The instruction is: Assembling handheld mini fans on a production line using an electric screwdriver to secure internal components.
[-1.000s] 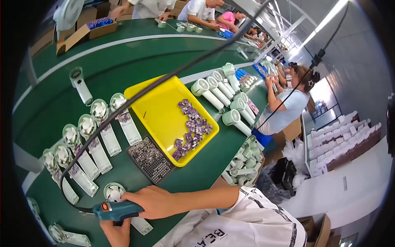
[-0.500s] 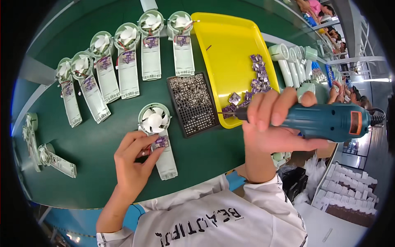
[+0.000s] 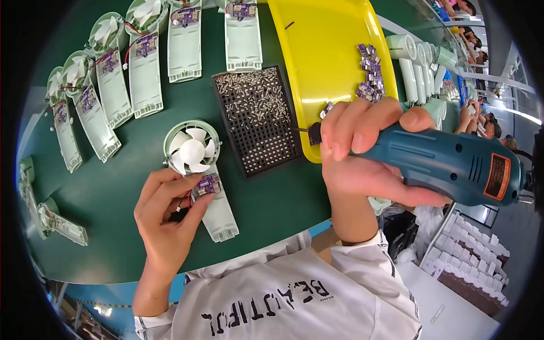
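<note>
In my right hand (image 3: 362,141) is a teal electric screwdriver (image 3: 436,158), its bit pointing left just past the near right corner of the screw tray (image 3: 262,156). Thumb and fingers of my left hand (image 3: 170,212) pinch a small purple circuit board (image 3: 207,185) on the pale green handle shell (image 3: 218,220) of a handheld fan. White fan blades (image 3: 191,152) sit in the round ring at the shell's far end. Short red and dark wires run from the board beneath my left fingers, partly hidden. The black tray holds many small screws, loose at the back and upright in holes nearer me.
A yellow tray (image 3: 309,62) with several purple boards (image 3: 371,73) stands right of the screws. Several fan shells with boards (image 3: 144,73) line the back and left. Two more fan parts (image 3: 62,221) lie far left. White fan housings (image 3: 411,73) stand beyond the yellow tray.
The view has shifted closer, so the trays and fan shells appear larger. Both hands keep their grips; the screwdriver remains close to the screw tray's right side.
</note>
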`<state>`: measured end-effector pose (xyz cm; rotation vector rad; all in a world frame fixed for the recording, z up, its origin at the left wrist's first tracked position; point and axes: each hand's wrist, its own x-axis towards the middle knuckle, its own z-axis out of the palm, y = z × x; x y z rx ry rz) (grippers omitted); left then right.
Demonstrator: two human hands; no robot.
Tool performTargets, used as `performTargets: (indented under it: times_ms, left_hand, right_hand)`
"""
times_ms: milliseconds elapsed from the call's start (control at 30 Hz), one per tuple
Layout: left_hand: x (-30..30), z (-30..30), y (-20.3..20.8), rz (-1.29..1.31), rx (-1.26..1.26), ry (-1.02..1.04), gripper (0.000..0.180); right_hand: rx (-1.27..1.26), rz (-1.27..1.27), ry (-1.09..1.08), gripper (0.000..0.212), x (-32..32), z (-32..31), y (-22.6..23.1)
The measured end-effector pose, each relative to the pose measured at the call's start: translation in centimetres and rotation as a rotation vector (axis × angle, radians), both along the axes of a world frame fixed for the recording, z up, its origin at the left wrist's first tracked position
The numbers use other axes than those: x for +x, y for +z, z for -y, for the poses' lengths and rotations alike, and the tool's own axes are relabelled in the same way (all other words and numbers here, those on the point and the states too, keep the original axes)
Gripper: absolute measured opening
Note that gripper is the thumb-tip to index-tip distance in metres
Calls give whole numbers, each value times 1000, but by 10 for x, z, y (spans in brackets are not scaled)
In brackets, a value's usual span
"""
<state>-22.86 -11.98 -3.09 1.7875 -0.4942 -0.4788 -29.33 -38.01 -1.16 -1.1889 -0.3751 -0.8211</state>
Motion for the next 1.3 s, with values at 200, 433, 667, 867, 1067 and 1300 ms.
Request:
performTargets:
  times_ms: [200,433,667,867,1067,1300]
  left_hand:
    - [0,0,0,10,-2,-4,28]
    - [-4,3,-2,28,-7,10,28]
    - [-4,3,-3,25,-20,18,29]
    - [-4,2,-4,33,-50,23,29]
    - [-2,-2,-3,57,-31,15,31]
    - [0,-1,-4,43,-95,7,32]
  right_hand:
    - [37,-33,-34,98,0,0,-4]
    - [-100,-6,-29,95,6,-8,-3]
    - [-112,11,43,96,6,-3,-3]
    - [-88,12,-50,94,-1,-12,8]
    - [-59,8,-27,81,-9,-53,45]
    - [-73,-66,69,66,1,-106,33]
